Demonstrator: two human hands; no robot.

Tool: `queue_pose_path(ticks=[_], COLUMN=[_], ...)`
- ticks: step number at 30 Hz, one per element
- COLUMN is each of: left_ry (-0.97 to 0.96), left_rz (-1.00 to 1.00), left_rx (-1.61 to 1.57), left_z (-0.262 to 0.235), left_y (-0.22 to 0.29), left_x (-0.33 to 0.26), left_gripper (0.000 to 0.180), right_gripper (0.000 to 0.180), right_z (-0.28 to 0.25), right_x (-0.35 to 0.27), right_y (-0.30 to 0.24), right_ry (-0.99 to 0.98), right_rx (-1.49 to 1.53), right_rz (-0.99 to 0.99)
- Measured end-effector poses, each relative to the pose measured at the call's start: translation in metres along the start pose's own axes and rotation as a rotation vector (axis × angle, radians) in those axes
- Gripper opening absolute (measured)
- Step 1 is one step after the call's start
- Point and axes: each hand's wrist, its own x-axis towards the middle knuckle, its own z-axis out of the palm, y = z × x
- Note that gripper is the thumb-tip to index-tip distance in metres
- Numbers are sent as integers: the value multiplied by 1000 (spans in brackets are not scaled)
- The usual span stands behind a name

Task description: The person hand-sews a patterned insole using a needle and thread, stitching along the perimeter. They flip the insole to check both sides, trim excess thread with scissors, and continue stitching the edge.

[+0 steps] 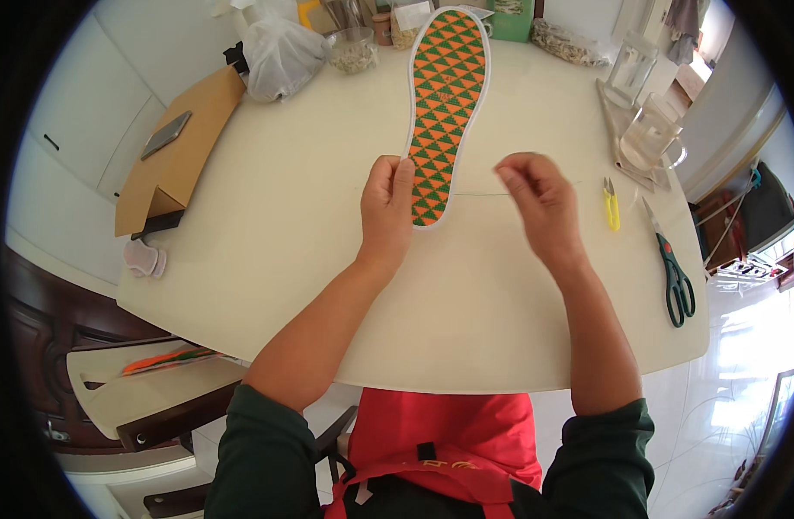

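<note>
Orange-green insole [446, 95] pinched by left hand [387, 212] (right hand [540, 203] raised).

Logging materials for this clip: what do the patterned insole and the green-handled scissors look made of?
The insole looks like stitched or woven fabric: matte orange-and-green triangles, white edging. The scissors appear to have metal blades and glossy green plastic handles. The left hand pinches the insole's heel.

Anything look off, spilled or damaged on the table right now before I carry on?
Nothing stands out. The left hand holds the patterned insole by its heel, intact. The right hand is blurred beside it. The green scissors and yellow snips lie flat on the table.
</note>
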Motion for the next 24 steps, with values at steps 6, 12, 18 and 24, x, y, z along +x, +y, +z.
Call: queue_pose_path(ticks=[6, 12, 18, 24], left_ry=[25, 3, -5, -19], left_rz=[96, 137, 122, 131], left_rx=[113, 137, 104, 95], left_z=[8, 10, 9, 10], left_y=[4, 7, 4, 5], left_x=[-7, -11, -10, -11], left_gripper=[23, 22, 22, 22], right_gripper=[9, 8, 9, 10], right_z=[22, 26, 28, 27], right_x=[-15, -18, -19, -19], right_y=[-12, -9, -8, -8], right_ry=[-217, -236, -218, -213], right_rx=[201, 168, 80, 35], right_rz=[189, 238, 163, 164])
